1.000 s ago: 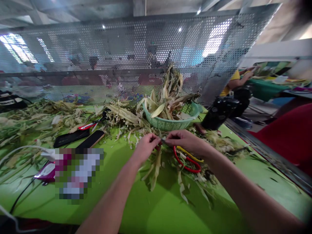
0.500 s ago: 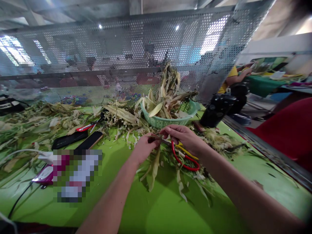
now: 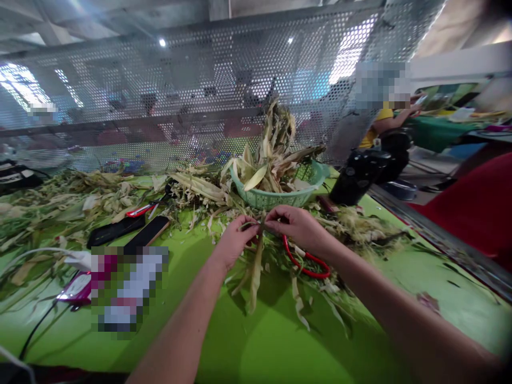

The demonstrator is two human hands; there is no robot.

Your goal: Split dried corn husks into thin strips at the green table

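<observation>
My left hand (image 3: pixel 234 241) and my right hand (image 3: pixel 298 228) meet above the green table (image 3: pixel 256 341), both pinching a thin strip of dried corn husk (image 3: pixel 256 269) that hangs down between them. Red-handled scissors (image 3: pixel 306 261) lie on the table just below my right hand. Loose husk scraps are scattered under both hands. A teal plastic basket (image 3: pixel 280 198) piled with husks stands just behind my hands.
Heaps of husks (image 3: pixel 72 194) cover the table's left and back. Another pair of red scissors (image 3: pixel 144 208), two dark flat cases (image 3: pixel 128 229) and a white cable (image 3: pixel 40 250) lie at left. A perforated metal screen (image 3: pixel 200 96) stands behind. A black device (image 3: pixel 360 178) sits at right; another person works beyond.
Both hands have shifted slightly up and back towards the basket, still pinching the husk strip. The yellow handle seen earlier beside the red scissors is hidden now.
</observation>
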